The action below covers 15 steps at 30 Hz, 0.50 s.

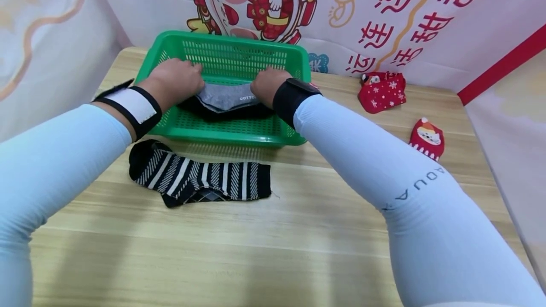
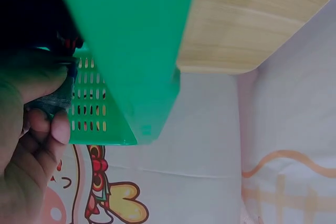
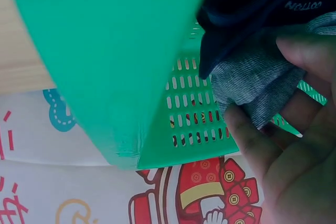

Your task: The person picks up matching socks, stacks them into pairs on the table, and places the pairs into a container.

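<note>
Stretched between both hands inside the green basket (image 1: 230, 139) is a pair of grey socks (image 1: 226, 96) with white lettering near the right end. The left hand (image 1: 177, 77) pinches their left end between thumb and fingers. At the other end the right hand (image 1: 268, 85) grips the fabric, thumb above and fingers beneath, as the right wrist view shows. Black socks (image 1: 213, 113) lie under the grey ones in the basket, partly hidden by them. In the right wrist view, a dark sock (image 3: 252, 9) with lettering sits close by the grey fabric.
Black-and-white striped socks (image 1: 204, 179) lie flat in front of the basket. To the right on the wooden table (image 1: 256, 255) are a red snowflake-patterned sock bundle (image 1: 383, 94) and a red sock bundle with a cat face (image 1: 428, 139). A printed cloth hangs behind.
</note>
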Motion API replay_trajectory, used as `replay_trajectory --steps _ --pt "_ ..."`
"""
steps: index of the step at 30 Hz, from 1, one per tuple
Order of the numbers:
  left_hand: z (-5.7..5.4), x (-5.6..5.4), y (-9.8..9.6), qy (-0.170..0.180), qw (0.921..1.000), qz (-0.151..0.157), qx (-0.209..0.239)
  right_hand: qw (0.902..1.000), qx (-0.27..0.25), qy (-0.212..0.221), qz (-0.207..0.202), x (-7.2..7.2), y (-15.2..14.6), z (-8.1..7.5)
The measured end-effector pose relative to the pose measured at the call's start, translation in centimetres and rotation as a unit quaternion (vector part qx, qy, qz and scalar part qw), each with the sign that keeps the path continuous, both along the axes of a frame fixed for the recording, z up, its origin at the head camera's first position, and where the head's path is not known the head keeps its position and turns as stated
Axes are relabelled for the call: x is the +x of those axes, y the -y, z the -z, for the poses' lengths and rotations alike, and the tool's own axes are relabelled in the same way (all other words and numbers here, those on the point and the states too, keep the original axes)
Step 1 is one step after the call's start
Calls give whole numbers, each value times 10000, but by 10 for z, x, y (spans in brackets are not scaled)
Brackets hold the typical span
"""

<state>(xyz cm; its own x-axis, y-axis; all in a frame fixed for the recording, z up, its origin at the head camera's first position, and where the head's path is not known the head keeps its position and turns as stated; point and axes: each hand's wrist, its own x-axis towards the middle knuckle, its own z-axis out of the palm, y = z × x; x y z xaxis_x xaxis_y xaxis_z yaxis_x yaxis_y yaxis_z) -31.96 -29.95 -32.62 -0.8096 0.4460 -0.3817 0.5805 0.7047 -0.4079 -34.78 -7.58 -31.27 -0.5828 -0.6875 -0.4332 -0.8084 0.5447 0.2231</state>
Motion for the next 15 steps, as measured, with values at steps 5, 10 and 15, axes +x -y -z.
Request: replay_trajectory --steps 5,10,15 --pt "7 2 1 47 9999 -78 120 9999 56 83 36 3 -1 0" --pt "13 5 2 130 9997 -111 169 9997 65 237 44 9 -7 -3" --pt "15 8 1 260 9994 -192 98 9965 62 641 535 15 -14 -7"
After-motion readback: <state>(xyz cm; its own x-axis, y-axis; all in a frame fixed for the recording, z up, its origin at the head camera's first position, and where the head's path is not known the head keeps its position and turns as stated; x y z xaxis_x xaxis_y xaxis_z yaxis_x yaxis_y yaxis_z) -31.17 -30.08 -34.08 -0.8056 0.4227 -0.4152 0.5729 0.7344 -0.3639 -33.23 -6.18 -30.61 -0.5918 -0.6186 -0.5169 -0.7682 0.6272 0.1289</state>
